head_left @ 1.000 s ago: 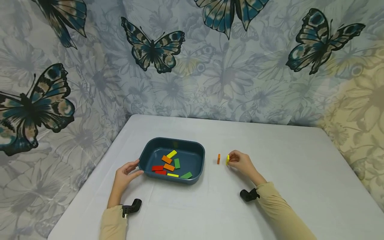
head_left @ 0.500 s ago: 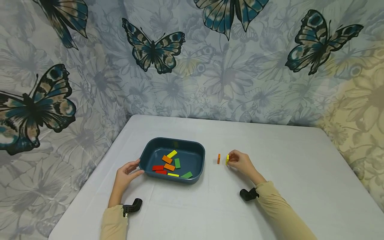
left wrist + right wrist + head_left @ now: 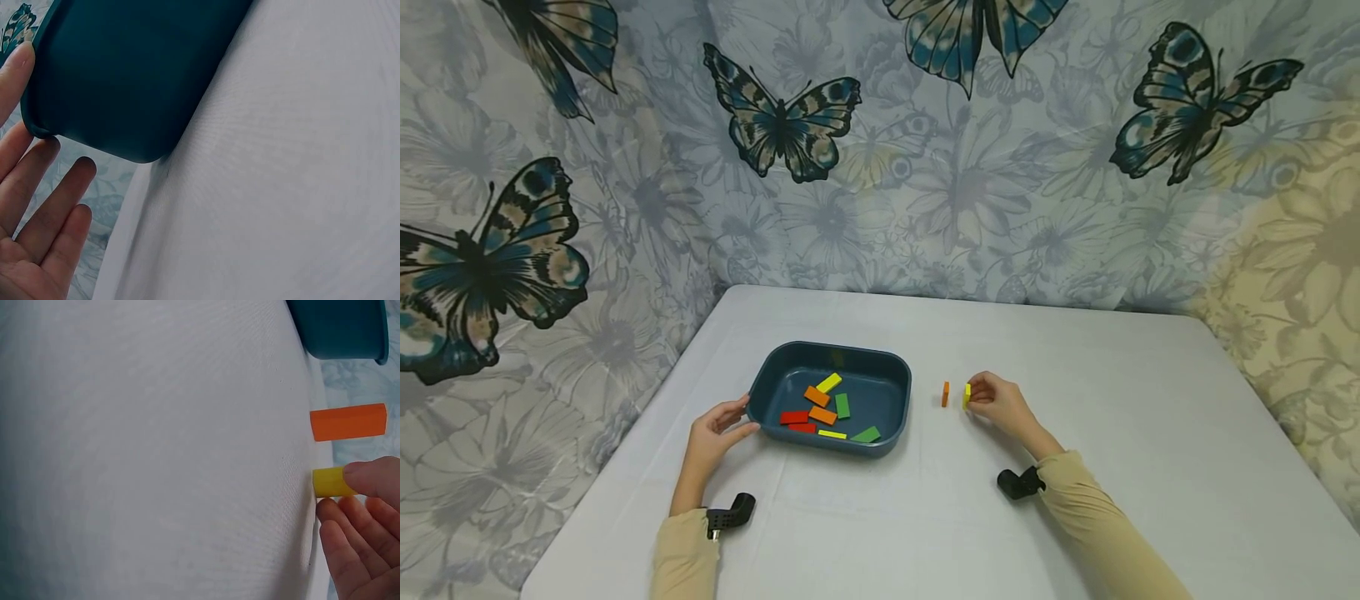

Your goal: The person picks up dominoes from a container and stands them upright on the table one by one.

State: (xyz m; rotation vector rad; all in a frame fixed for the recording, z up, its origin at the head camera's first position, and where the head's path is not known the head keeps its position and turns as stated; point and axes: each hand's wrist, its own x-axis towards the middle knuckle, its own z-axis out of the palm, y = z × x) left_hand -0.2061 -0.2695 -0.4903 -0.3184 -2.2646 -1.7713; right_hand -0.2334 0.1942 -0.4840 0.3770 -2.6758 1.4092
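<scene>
From the head view, your left hand (image 3: 713, 436) sits at the blue tray's (image 3: 876, 392) 9 o'clock, thumb and index finger spread wide and touching its end rather than clasping it. Your right hand (image 3: 1006, 408), past the tray's 3 o'clock, pinches a yellow block (image 3: 967, 397) held upright. At 9 o'clock from that, near but apart (a narrow gap for your fingertips), an orange block (image 3: 945, 394) stands on end. Inside the tray, red blocks (image 3: 794, 417) lie at 8 o'clock, with orange pieces (image 3: 823, 415), yellow pieces (image 3: 829, 383) and green pieces (image 3: 842, 406) around. The white table (image 3: 1120, 392) stretches from your right hand to its right edge at 3 and far edge at 12. Any markings on the black wrist cameras (image 3: 730, 513) are too small to read. In the left wrist view, your thumb meets the rim; your two outer fingers are off the tray. In the right wrist view, your thumb covers the yellow block's upper part, its bottom end meeting the table, the orange block at its 12 o'clock.
</scene>
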